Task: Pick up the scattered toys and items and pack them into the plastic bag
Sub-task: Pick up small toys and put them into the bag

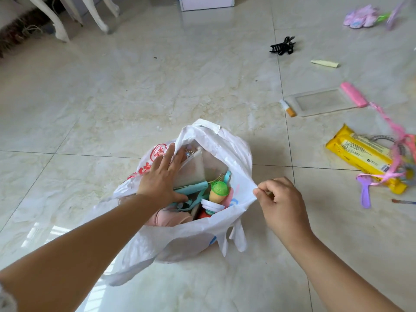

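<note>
Pale tiled floor (112,97) carries a white plastic bag (198,235), mouth open, centre. Left hand (161,179), fingers spread flat, presses a grey pouch (191,171) inside; beside it lie a teal strap (191,191), green-topped toy (218,192) and pink cloth (167,218). Red print on the bag is unreadable. Right hand (279,200) pinches the bag's right rim. Yellow packet (360,154), hair clip (282,46) lie well apart, right.

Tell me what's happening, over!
Left hand flat on bag's contents. Right hand pinching plastic bag rim open. Yellow packet, black clip unpacked.
</note>
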Available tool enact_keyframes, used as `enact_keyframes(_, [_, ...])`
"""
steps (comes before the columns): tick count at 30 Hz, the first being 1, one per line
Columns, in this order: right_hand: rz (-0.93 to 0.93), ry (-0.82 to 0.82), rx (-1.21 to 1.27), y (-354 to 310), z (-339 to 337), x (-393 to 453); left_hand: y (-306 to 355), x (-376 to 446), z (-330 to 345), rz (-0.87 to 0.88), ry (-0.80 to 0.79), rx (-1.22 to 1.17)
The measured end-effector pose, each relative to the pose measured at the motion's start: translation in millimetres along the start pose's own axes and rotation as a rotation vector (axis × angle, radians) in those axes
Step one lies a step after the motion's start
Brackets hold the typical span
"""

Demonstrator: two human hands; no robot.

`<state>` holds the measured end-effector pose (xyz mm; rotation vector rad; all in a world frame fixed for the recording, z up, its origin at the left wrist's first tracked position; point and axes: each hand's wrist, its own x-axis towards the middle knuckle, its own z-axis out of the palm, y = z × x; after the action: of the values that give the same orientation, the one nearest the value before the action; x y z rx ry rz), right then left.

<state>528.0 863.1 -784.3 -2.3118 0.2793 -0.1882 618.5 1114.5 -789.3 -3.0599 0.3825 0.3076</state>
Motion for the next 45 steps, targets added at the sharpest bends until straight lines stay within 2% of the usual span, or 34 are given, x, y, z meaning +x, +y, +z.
enact_keyframes(5, [0.067, 0.074, 0.059, 10, 1, 23, 17, 38, -6, 0.013, 0.055, -0.019])
enact_keyframes(9, [0.110, 0.070, 0.119, 9, 2, 26, 18, 40, -7, 0.029, 0.099, -0.054])
enact_keyframes(14, [0.134, 0.049, 0.140, 7, -2, 22, 25, 24, -22, 0.156, 0.381, -0.161])
enact_keyframes(17, [0.116, 0.015, 0.118, 5, -9, 16, 41, 16, -31, 0.253, 0.457, -0.207])
enact_keyframes(21, [0.103, -0.048, 0.088, 16, -31, 2, 77, 4, -49, 0.339, 0.348, -0.334])
enact_keyframes(28, [0.154, -0.063, -0.031, 68, -107, -30, 162, 3, -64, 0.584, 0.244, -0.289])
enact_keyframes(34, [0.301, 0.027, -0.106, 127, -173, -66, 253, 13, -55, 0.771, 0.080, -0.265])
enact_keyframes(37, [0.371, 0.077, -0.101, 154, -183, -75, 301, 20, -38, 0.844, -0.052, -0.115])
enact_keyframes(40, [0.408, 0.080, -0.080, 174, -179, -74, 344, 29, -12, 0.801, -0.162, -0.008])
enact_keyframes(45, [0.405, 0.079, -0.058, 198, -171, -61, 390, 44, 29, 0.637, -0.209, 0.004])
